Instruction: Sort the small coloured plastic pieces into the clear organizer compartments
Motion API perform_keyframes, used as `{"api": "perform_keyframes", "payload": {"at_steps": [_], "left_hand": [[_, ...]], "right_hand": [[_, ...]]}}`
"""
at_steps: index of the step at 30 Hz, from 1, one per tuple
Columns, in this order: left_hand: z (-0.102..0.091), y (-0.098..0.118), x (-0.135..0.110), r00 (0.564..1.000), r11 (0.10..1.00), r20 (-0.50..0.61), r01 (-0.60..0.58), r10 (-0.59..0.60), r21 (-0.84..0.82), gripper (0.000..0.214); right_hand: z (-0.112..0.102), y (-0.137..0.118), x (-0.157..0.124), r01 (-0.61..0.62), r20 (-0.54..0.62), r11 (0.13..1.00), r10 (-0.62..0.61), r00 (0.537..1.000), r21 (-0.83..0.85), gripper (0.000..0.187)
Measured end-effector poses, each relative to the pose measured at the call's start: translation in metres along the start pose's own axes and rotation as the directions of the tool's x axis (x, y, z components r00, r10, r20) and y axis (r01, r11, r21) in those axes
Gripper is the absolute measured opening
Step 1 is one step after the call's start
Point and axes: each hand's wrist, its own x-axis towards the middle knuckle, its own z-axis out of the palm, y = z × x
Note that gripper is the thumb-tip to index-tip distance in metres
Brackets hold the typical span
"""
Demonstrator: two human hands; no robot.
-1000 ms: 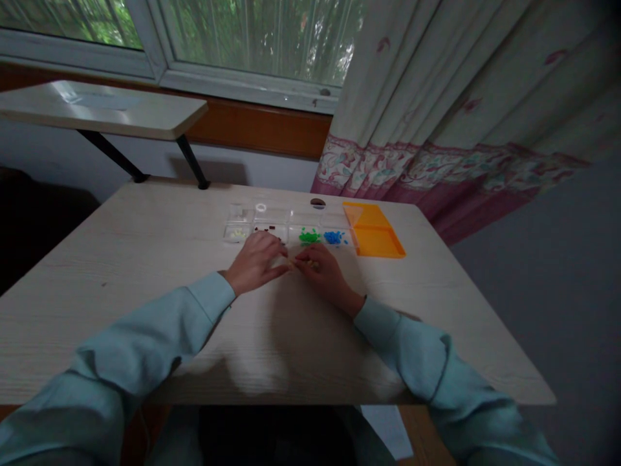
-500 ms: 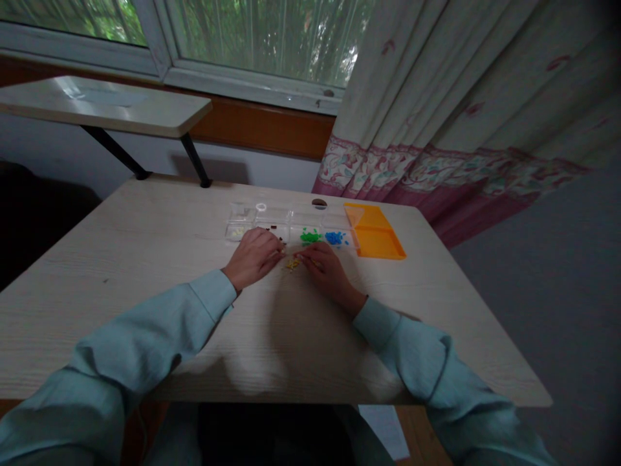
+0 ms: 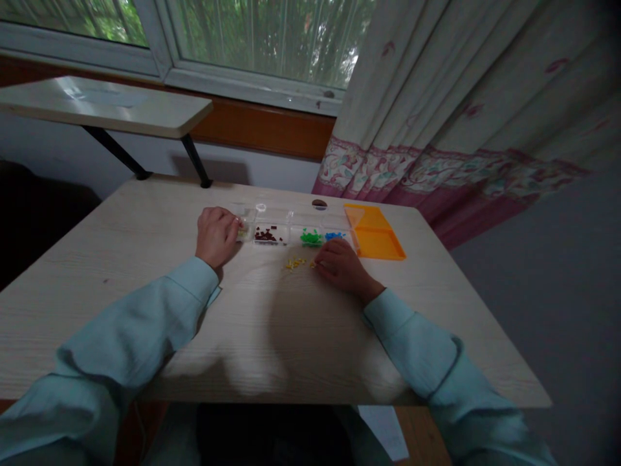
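Observation:
A clear compartment box [image 3: 281, 219] lies on the pale wooden table [image 3: 145, 291]. It holds dark red bits [image 3: 264, 235], green bits [image 3: 310, 237] and blue bits [image 3: 333, 235]. My left hand [image 3: 216, 234] is at the box's left end with its fingers curled over the leftmost compartment; what it holds is hidden. A small scatter of yellow bits [image 3: 295, 263] lies loose on the table in front of the box. My right hand [image 3: 339, 266] rests just right of that scatter, fingers curled and pinched toward the bits.
An orange lid [image 3: 373, 232] lies open to the right of the box. A second table [image 3: 101, 107] stands behind, under the window. A flowered curtain [image 3: 460, 129] hangs at the right. The table's right edge drops to the floor.
My left hand has moved from the yellow bits, left and away, to the left end of the box. My right hand has shifted slightly right, uncovering the yellow scatter.

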Motion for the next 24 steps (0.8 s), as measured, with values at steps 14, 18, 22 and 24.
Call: {"api": "perform_keyframes", "payload": {"at_steps": [14,18,22,24], "left_hand": [[0.001,0.006,-0.003,0.999,0.988,0.006,0.047,-0.048,0.148,0.02],[0.001,0.005,-0.003,0.997,0.986,0.031,0.059,-0.065,0.155,0.018],[0.0,0.005,-0.003,0.995,0.989,0.044,0.085,-0.091,0.123,0.017],[0.0,0.005,-0.003,0.994,0.989,0.041,0.092,-0.098,0.116,0.016]], "right_hand": [[-0.007,0.012,-0.005,0.031,0.13,0.999,-0.025,0.991,-0.04,0.023],[-0.006,0.007,-0.003,0.031,0.126,0.999,-0.026,0.992,-0.045,0.02],[-0.005,0.007,-0.003,0.01,0.114,1.0,-0.008,0.993,-0.02,0.019],[-0.004,0.008,-0.004,-0.01,0.098,1.0,0.009,0.995,0.012,0.018]]}}
